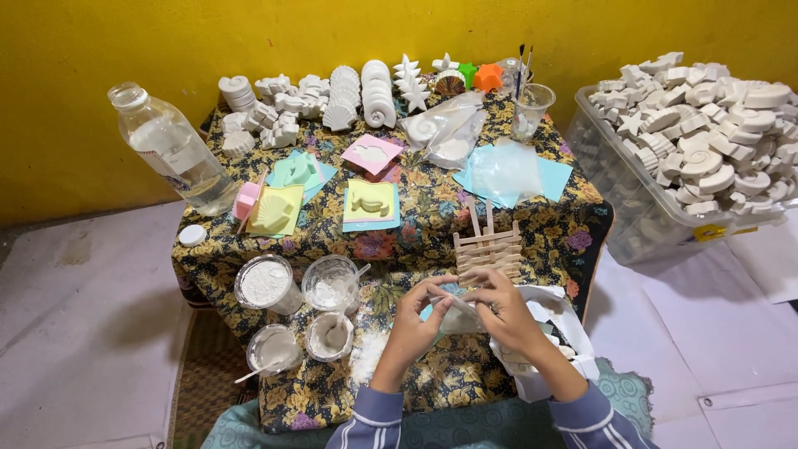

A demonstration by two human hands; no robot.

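Note:
My left hand point(418, 320) and my right hand point(497, 303) meet over the near side of the low table, both pinching a small clear plastic bag point(458, 317) with a white plaster piece inside. A teal mold edge shows under the bag. Just beyond the hands stands a small rack of wooden sticks point(487, 247). Under my right wrist lies a white bag point(555, 333) holding more white pieces.
A floral cloth point(416, 208) covers the table. Cups of white powder and paste point(266, 284) sit near left, coloured molds point(371, 204) in the middle, plaster shells and stars point(349, 100) at the back. A water bottle point(173, 150) leans left. A clear bin of plaster shapes point(690, 150) stands right.

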